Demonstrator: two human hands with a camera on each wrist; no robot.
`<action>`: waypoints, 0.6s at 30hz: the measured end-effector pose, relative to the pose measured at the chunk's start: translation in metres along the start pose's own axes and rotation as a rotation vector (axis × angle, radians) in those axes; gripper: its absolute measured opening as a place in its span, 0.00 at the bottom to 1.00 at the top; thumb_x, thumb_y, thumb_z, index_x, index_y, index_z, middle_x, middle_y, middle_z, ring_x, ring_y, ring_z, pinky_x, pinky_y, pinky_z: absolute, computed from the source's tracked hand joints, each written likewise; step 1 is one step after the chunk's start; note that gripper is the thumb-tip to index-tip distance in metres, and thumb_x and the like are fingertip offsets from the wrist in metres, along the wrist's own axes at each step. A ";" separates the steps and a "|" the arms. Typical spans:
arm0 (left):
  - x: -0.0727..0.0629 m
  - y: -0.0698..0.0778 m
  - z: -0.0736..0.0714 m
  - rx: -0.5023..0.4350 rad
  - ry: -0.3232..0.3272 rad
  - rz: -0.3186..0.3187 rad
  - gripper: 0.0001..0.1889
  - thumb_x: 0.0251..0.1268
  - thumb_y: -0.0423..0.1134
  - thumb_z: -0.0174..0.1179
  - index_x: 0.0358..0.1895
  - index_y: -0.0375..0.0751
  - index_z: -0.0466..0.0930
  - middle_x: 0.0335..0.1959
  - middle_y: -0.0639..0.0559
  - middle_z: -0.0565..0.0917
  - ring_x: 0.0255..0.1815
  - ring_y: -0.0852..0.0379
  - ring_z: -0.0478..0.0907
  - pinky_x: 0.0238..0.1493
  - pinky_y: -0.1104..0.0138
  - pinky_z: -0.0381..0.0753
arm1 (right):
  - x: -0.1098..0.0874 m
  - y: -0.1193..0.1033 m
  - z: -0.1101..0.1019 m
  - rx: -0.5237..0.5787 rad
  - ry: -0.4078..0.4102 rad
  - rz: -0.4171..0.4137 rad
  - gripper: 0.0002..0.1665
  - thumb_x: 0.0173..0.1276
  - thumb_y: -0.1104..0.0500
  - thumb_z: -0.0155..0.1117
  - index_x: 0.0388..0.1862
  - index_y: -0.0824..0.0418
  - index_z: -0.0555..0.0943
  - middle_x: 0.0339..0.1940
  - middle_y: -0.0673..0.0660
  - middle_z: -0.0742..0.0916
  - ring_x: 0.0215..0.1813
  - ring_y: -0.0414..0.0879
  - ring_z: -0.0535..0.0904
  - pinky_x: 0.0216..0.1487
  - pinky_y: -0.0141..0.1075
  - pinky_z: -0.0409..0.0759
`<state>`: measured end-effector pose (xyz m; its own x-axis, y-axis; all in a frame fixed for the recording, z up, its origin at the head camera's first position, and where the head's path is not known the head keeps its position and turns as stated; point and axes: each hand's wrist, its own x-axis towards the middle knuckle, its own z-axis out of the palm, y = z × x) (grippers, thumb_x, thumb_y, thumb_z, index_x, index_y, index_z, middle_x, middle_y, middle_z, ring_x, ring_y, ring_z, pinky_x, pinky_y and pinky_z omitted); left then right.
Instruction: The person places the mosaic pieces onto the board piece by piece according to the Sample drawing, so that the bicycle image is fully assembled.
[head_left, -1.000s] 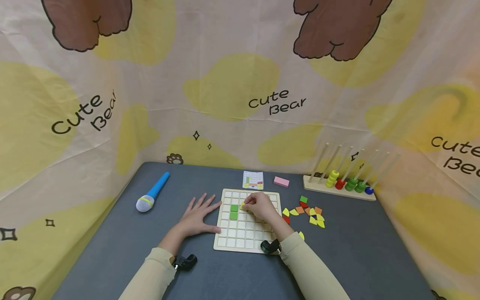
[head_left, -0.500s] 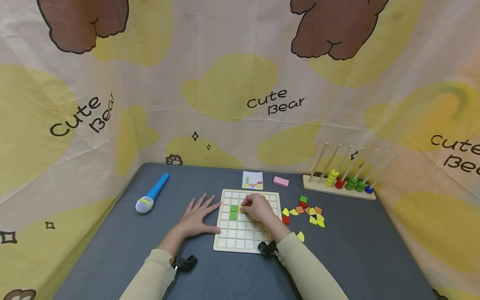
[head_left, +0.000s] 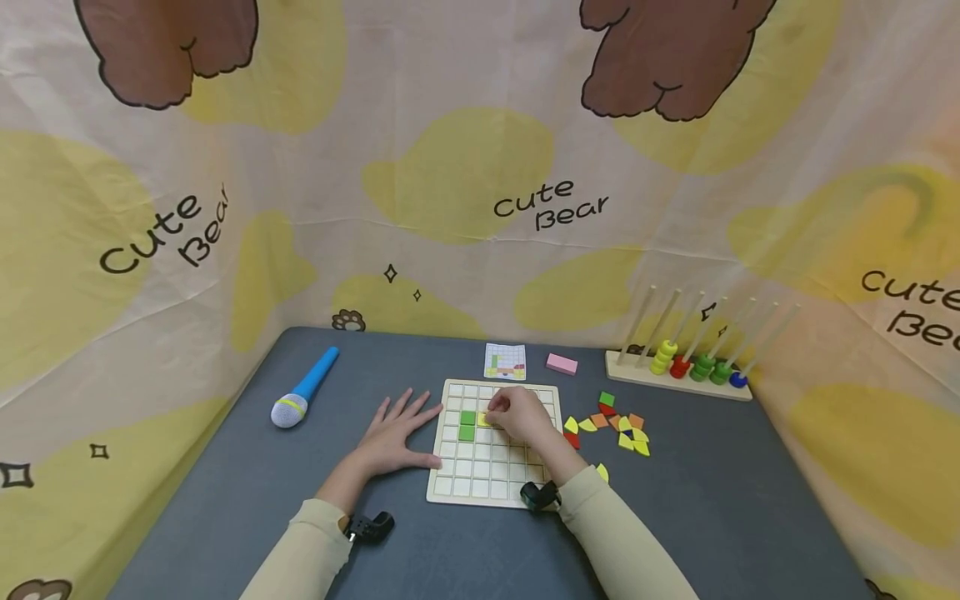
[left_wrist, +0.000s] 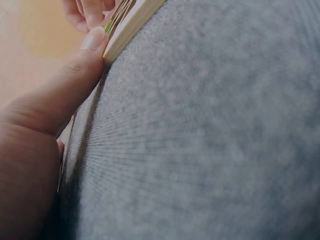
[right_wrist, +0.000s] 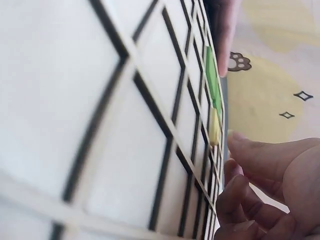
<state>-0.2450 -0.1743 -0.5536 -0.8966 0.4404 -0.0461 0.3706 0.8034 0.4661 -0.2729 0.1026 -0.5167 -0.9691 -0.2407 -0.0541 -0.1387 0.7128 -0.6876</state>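
Note:
A yellow tile (head_left: 483,420) lies on the white gridded board (head_left: 472,487), beside two green tiles (head_left: 467,425). My right hand (head_left: 517,413) is bent low over the board, its fingertips right at the yellow tile's right edge. In the right wrist view the yellow tile (right_wrist: 214,127) shows uncovered on the grid, with the thumb (right_wrist: 240,142) a small gap from it and the other fingers loosely bent below. My left hand (head_left: 393,433) is spread on the table at the board's left side. Its thumb (left_wrist: 92,42) touches the board's edge.
Several loose red, orange, green and yellow pieces (head_left: 626,442) lie right of the board. Behind it are a printed pattern card (head_left: 506,361) and a pink block (head_left: 562,363). A peg rack with coloured rings (head_left: 678,377) stands back right, and a toy microphone (head_left: 306,387) lies left.
My right hand shifts slightly left, then back right, exposing more of the yellow tile, which now sits flatter beside the upper green tile. The left hand stays where it was.

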 end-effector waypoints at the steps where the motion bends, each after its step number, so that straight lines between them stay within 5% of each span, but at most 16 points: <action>1: 0.000 0.000 0.000 0.001 0.000 0.002 0.55 0.47 0.79 0.63 0.80 0.63 0.58 0.84 0.52 0.51 0.85 0.41 0.37 0.79 0.38 0.30 | -0.001 0.000 -0.002 0.009 0.004 -0.001 0.05 0.65 0.55 0.74 0.33 0.53 0.85 0.28 0.49 0.83 0.32 0.44 0.77 0.36 0.37 0.75; 18: 0.000 -0.002 0.002 0.000 -0.001 0.000 0.55 0.46 0.79 0.63 0.80 0.64 0.57 0.84 0.52 0.51 0.85 0.41 0.37 0.79 0.38 0.30 | -0.014 0.008 -0.058 0.070 0.146 0.015 0.06 0.66 0.55 0.74 0.36 0.56 0.87 0.33 0.51 0.87 0.36 0.46 0.80 0.33 0.36 0.78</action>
<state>-0.2457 -0.1750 -0.5563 -0.8963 0.4409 -0.0465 0.3709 0.8032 0.4662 -0.2721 0.1502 -0.4795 -0.9910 -0.1283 0.0379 -0.1145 0.6666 -0.7366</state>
